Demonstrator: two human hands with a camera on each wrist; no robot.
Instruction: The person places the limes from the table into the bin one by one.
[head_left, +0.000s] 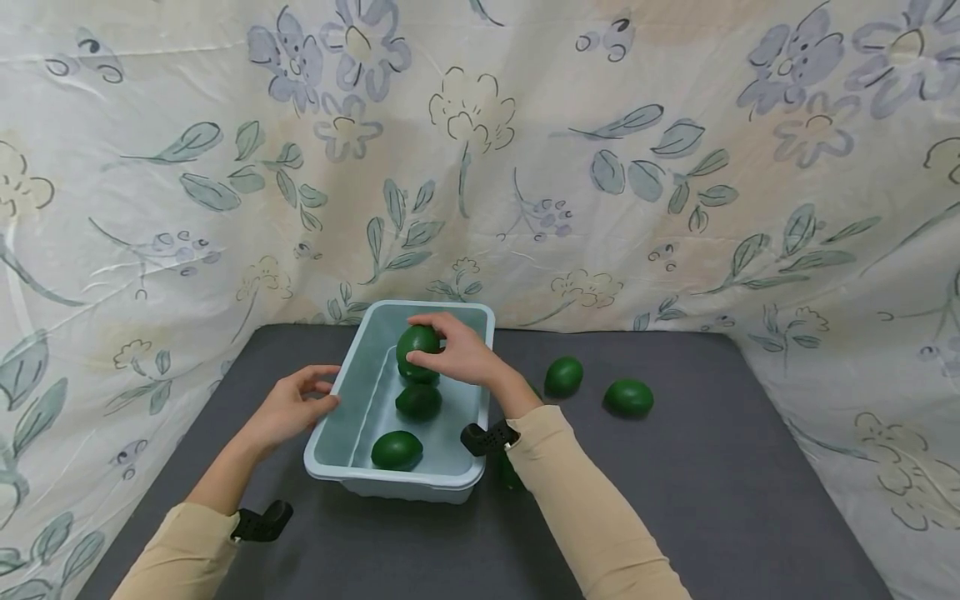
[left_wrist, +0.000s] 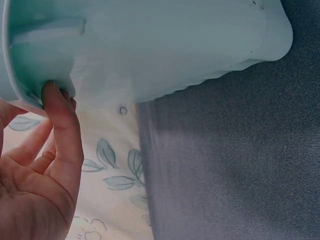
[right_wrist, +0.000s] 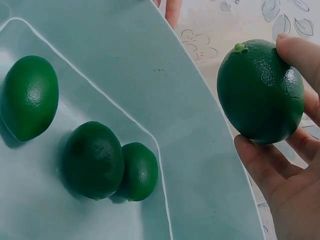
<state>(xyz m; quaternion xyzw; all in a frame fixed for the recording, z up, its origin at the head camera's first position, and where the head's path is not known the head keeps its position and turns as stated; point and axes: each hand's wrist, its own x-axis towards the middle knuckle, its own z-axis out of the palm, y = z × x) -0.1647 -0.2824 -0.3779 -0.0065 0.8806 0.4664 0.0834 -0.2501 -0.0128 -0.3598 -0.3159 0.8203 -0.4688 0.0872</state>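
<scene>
A light blue plastic tub (head_left: 469,392) stands on the dark grey table. My right hand (head_left: 424,337) grips a green lime (head_left: 412,346) above the tub's far end; the right wrist view shows this held lime (right_wrist: 260,90) between thumb and fingers (right_wrist: 295,55). Three limes lie inside the tub (right_wrist: 200,150): one apart (right_wrist: 30,97) and two touching (right_wrist: 92,160) (right_wrist: 140,171). My left hand (head_left: 322,387) rests against the tub's left rim with relaxed fingers. In the left wrist view one fingertip (left_wrist: 50,95) touches under the rim lip of the tub (left_wrist: 165,45).
Two more limes (head_left: 563,377) (head_left: 628,397) lie on the table right of the tub. Another lime (head_left: 508,477) shows partly under my right forearm. A floral cloth (head_left: 480,167) hangs behind and at both sides. Bare grey tabletop (head_left: 712,500) spreads to the front right.
</scene>
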